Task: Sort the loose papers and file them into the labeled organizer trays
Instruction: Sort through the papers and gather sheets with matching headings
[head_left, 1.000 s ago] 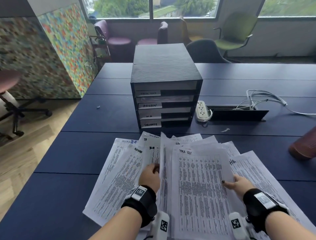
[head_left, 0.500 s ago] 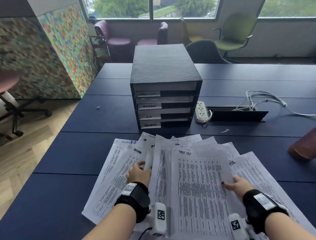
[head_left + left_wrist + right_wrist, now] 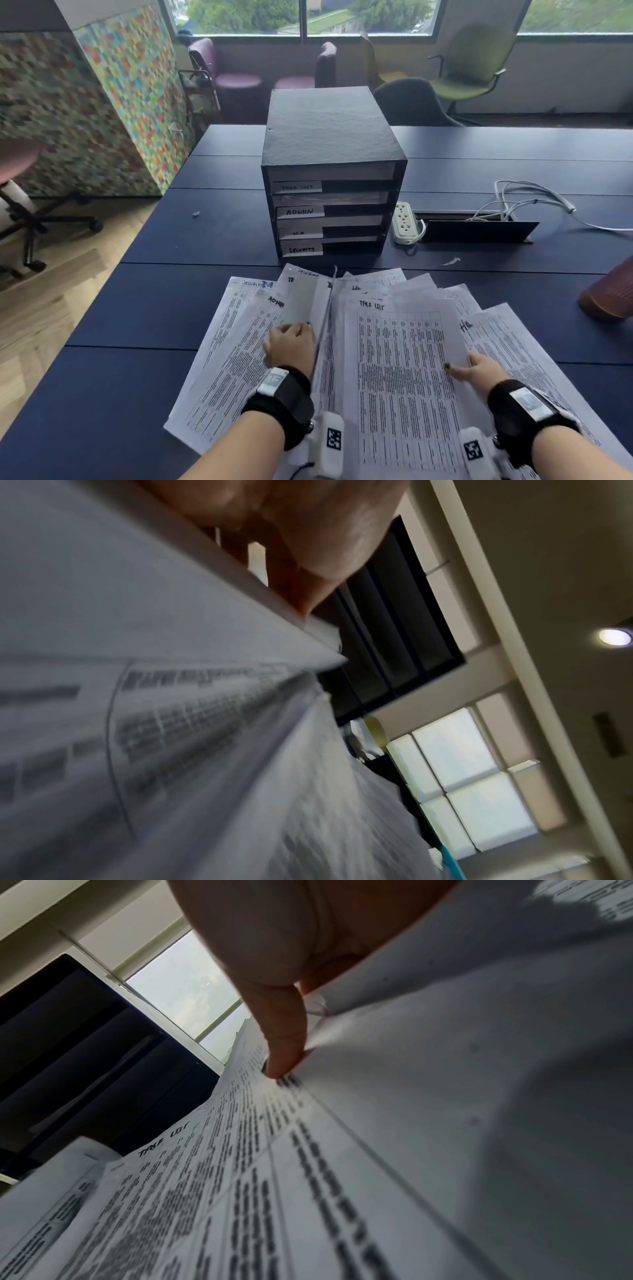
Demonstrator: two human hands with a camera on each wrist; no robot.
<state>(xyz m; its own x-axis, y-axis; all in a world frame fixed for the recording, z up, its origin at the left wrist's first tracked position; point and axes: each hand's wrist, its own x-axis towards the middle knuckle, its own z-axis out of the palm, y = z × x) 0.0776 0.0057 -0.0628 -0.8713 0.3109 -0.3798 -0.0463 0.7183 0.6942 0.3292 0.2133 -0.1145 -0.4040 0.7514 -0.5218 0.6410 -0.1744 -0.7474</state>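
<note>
A black organizer [image 3: 329, 130] stands mid-table with four trays labelled TASK LIST, ADMIN, H.R and SECURITY. Several printed sheets lie fanned out in front of it, with the same words handwritten at their tops. My left hand [image 3: 291, 342] grips one sheet [image 3: 301, 298] and holds it raised, almost on edge; in the left wrist view its fingers [image 3: 308, 561] curl over the paper's edge. My right hand [image 3: 476, 371] pinches the right edge of the sheet marked TASK LIST [image 3: 404, 377]. Its thumb [image 3: 284, 1042] presses on top of that sheet [image 3: 240, 1177], and the other fingers are hidden beneath.
The dark blue table [image 3: 154, 301] carries a white power strip [image 3: 406, 219], an open cable box [image 3: 479, 228] with white cables [image 3: 534, 202], and a reddish-brown object [image 3: 609, 294] at the right edge. A paper scrap [image 3: 450, 262] lies near the box. Chairs stand beyond the table.
My left hand has moved left and then slightly back, and the sheet in it has gone from lying nearly flat to standing on edge. The right hand has held still on the TASK LIST sheet.
</note>
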